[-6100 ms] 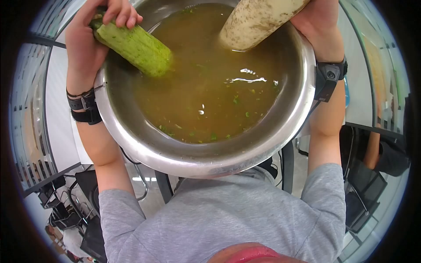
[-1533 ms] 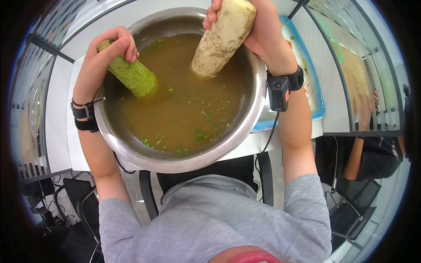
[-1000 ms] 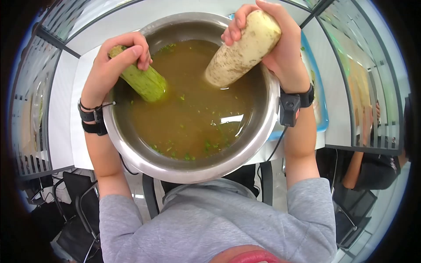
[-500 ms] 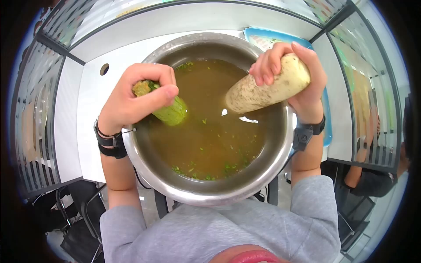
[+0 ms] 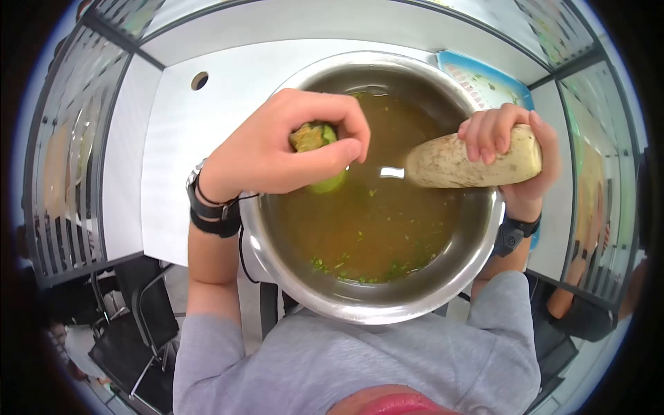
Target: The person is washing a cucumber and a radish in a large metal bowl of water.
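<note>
White tbl (image 5: pixel 173 145) w/ rnd hole (image 5: pixel 199 81), lg steel basin (image 5: pixel 377 313) on top, blue-rimmed tray (image 5: pixel 520 93) beside, R side

I've got my left hand (image 5: pixel 277 149) curled into a grip, right hand (image 5: pixel 510 126) clasped too, both arms (image 5: pixel 214 257) out front!

A round silver metal basin (image 5: pixel 373 315) stands at the near edge of a white tabletop (image 5: pixel 183 131), before the person. In it lies murky brown water (image 5: pixel 360 228); a green cylindrical vegetable (image 5: pixel 315 137), in the left hand (image 5: pixel 277 149), dips in at the left. A long cream-coloured root (image 5: pixel 449 162), in the right hand (image 5: pixel 494 131), slants from the water over the right rim. Behind, rightward, lies a blue-rimmed rectangular tray (image 5: pixel 522 97).
</note>
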### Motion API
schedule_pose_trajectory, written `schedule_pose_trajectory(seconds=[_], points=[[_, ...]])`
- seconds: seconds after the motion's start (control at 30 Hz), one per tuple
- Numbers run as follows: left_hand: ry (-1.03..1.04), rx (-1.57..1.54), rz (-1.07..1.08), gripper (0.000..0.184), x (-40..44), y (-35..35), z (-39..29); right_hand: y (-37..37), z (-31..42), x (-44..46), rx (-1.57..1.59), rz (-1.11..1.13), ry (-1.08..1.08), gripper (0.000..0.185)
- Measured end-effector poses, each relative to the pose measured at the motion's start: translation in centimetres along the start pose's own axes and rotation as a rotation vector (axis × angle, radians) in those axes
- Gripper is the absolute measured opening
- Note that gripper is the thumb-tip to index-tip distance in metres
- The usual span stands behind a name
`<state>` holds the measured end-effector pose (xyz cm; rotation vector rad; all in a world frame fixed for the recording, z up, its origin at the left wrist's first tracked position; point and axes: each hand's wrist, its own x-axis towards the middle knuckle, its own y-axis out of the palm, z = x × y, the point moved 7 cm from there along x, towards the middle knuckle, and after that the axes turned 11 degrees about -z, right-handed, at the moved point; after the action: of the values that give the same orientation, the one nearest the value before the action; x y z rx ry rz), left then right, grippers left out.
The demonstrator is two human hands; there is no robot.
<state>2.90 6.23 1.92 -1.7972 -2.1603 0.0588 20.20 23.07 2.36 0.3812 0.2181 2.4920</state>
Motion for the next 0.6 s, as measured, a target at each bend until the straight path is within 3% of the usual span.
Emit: schedule_pose_trajectory(seconds=[0.27,0.5,0.6], points=[[-0.102,0.001,-0.146,0.019,-0.1,-0.7,0.5,0.0,-0.1,0.1,0.027,0.054,0.027,0.048],[-0.013,0.075,-0.265,0.031,0.1,-1.3,1.0,0.1,-0.6,0.2,0.126,0.103,0.064,0.049],[0.007,0.047,-0.301,0.028,-0.1,-1.8,1.3,0.1,-1.5,0.2,0.236,0.080,0.129,0.051]])
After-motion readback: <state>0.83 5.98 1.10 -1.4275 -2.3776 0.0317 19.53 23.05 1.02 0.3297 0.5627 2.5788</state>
